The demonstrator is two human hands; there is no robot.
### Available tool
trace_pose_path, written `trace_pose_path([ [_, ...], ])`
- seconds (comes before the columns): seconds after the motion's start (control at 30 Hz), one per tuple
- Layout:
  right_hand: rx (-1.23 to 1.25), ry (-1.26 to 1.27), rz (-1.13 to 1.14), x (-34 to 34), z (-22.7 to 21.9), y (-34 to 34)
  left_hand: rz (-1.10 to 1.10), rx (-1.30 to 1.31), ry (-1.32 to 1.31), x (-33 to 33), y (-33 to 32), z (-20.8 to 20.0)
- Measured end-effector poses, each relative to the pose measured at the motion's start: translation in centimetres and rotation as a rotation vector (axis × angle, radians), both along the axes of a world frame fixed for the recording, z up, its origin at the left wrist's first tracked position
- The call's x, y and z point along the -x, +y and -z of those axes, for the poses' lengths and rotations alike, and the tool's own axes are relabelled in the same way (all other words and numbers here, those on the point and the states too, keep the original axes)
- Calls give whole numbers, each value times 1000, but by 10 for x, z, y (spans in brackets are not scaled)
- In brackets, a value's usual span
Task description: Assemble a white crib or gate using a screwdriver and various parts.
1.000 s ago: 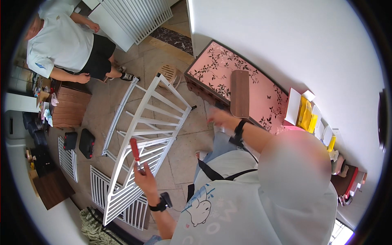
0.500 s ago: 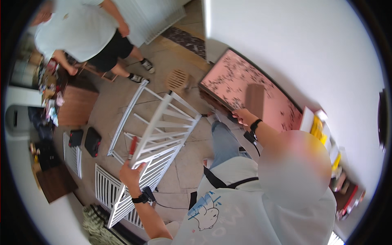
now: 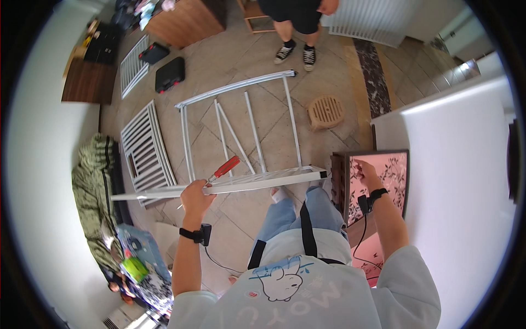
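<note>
Beige tiles make up the floor (image 3: 350, 137), and a dark marble strip (image 3: 372, 77) crosses it at upper right. Your left hand (image 3: 197, 198) is closed on the rail (image 3: 263, 182), a long white bar lying across your front, left of its middle. That same hand grips the screwdriver (image 3: 224, 166): its red handle slants up and right, beyond the rail, while its thin tip shows at the hand's lower left. A black cap (image 3: 323, 175) finishes the rail's right end, near your jeans (image 3: 323, 208).

Your right hand (image 3: 366, 172) is over the pink top (image 3: 394, 164) of a cabinet, fingers partly bent; you cannot tell from this view whether they touch it or hold something small. Each of your wrists wears 1 black strap with a small box and a cable.

Beyond the rail, thin white bars run between it and a far rail (image 3: 235, 88); you cannot tell whether all of them are joined to it. To their right sits a round tan stool (image 3: 326, 112) with a slatted seat. To their left are 2 slatted panels (image 3: 148, 148), with green fabric (image 3: 93, 192) beside the nearer 1. Farther off lie 2 black cases (image 3: 170, 74). At the top, a person (image 3: 293, 16) in black shorts stands facing you, near a wooden cupboard (image 3: 183, 24).
</note>
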State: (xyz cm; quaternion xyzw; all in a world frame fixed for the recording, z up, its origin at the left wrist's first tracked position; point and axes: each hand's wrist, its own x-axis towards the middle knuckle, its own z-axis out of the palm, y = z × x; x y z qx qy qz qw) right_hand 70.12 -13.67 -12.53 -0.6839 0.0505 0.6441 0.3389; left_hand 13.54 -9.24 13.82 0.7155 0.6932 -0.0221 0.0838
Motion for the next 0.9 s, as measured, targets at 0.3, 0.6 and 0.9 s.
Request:
trace_pose_path([
  [0.3,90,113,-136,48,-29,4,-71,99,-152,0,-9,-3],
  [0.6,193,650,-205,147,-137,42,-80,63,-278,10,-24,1],
  [0.9,208,525,-130,97,-81,29,-50,-175,-430,18,-59,26],
])
